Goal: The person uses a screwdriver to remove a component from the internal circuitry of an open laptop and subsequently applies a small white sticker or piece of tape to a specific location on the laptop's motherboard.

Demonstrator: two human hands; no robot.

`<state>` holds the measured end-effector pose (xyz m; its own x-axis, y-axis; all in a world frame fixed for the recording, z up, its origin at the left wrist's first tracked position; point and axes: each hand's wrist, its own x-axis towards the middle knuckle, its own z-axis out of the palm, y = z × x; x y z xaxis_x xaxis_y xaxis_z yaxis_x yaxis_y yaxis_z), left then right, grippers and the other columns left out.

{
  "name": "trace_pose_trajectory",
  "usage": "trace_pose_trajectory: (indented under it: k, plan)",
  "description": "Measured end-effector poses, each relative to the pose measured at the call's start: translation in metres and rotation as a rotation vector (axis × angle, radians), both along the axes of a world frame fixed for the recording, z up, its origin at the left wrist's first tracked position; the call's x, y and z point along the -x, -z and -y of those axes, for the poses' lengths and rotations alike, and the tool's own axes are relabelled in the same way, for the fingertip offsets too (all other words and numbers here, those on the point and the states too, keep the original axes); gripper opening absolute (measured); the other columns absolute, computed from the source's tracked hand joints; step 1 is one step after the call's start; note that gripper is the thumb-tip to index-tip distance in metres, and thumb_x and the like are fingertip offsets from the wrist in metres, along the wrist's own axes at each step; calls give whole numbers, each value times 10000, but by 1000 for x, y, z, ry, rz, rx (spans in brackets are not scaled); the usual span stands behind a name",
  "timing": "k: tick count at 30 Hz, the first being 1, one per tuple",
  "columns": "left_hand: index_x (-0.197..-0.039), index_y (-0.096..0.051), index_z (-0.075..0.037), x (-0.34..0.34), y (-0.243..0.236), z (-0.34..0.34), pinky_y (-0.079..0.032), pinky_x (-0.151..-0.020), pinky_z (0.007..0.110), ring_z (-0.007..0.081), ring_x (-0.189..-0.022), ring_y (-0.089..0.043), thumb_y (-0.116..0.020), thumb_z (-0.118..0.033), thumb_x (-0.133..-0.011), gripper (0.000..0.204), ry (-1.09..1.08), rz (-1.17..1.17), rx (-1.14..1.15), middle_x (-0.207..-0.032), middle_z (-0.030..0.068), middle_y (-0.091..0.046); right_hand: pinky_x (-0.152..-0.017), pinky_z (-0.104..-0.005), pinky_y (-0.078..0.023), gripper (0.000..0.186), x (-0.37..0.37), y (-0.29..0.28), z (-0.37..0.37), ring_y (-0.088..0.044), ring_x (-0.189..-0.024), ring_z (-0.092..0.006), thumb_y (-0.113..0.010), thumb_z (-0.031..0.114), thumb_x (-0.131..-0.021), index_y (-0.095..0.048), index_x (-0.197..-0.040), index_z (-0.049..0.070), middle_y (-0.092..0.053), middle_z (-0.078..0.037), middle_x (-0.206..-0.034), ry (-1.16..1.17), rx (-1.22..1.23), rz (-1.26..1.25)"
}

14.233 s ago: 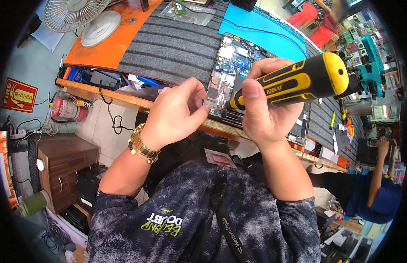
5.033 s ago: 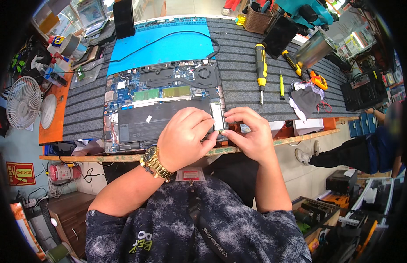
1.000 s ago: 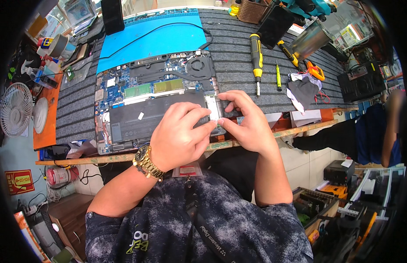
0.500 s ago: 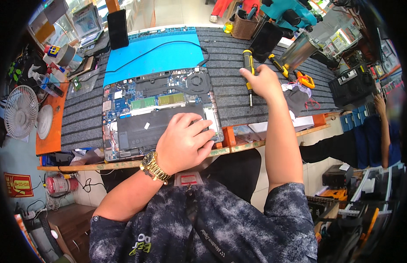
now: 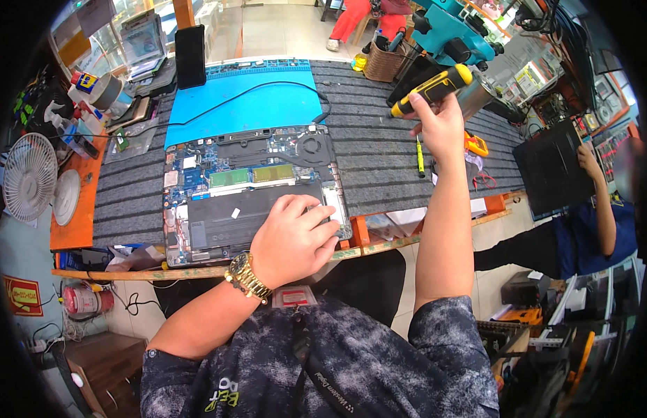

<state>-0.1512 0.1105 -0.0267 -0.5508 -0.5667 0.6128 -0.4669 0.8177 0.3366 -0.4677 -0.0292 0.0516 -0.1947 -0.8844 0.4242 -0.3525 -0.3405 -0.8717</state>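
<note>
An opened laptop [image 5: 243, 157] lies on the ribbed grey mat, its circuit board, fan and dark battery [image 5: 257, 209] exposed. My left hand [image 5: 295, 233] rests over its lower right part, fingers bent but apart, holding nothing. A small pale label [image 5: 236, 213] sits on the battery. Raised above the mat to the right, my right hand [image 5: 442, 125] grips a yellow-and-black screwdriver [image 5: 435, 87], tilted up to the right; its metal shaft cannot be made out. Beneath that hand, a slim yellow-green screwdriver [image 5: 420, 157] lies on the mat.
A blue mat [image 5: 240, 101] with a black cable [image 5: 268, 84] lies behind the laptop. Farther back right are a wicker basket [image 5: 384, 63] and a teal microscope [image 5: 456, 31]. An orange meter [image 5: 475, 144] lies right. At far right a co-worker's hand [image 5: 588, 159] holds a dark panel [image 5: 555, 167].
My right hand has lifted the yellow-and-black screwdriver off the mat, up and to the right. The slim screwdriver now shows. My left hand stays put. The co-worker's dark panel has turned.
</note>
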Motion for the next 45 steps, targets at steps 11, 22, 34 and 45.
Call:
trace_pose_trajectory:
  k: [11, 22, 34, 45]
  plan:
    - [-1038, -825, -101, -1, -1, 0, -541, -1026, 475, 298, -1171, -700, -868, -178, -850, 208, 3, -9, 0, -1196, 49, -792, -698, -314, -672, 406, -7, 28, 40, -774, -919, -167, -855, 125, -1001, -587, -1272, -16, -763, -105, -1090, 64, 189, 83]
    - [-1040, -823, -106, 0, -3, 0, -529, -1043, 477, 296, -1181, -700, -868, -181, -853, 206, -1, 9, -3, -1200, 44, -790, -804, -336, -701, 394, -11, 35, 52, -770, -976, -162, -838, 95, -1020, -578, -1292, -22, -752, -95, -1135, 97, 178, -153]
    - [-1041, -826, -111, 0, 0, 0, -528, -1044, 479, 286, -1178, -704, -864, -177, -857, 199, 1, -3, -4, -1191, 35, -794, -773, -329, -702, 367, -1, 45, 54, -788, -971, -183, -827, 89, -1029, -582, -1281, -17, -757, -105, -1134, 104, 168, -126]
    - [-1044, -821, -106, 1, 0, 1, -535, -1020, 460, 281, -1151, -712, -838, -134, -879, 168, -8, -26, 14, -1155, 24, -804, -774, -391, -725, 269, 8, 12, 1, -818, -961, -272, -759, 108, -1078, -605, -1271, 1, -760, -134, -1127, -102, 85, 467]
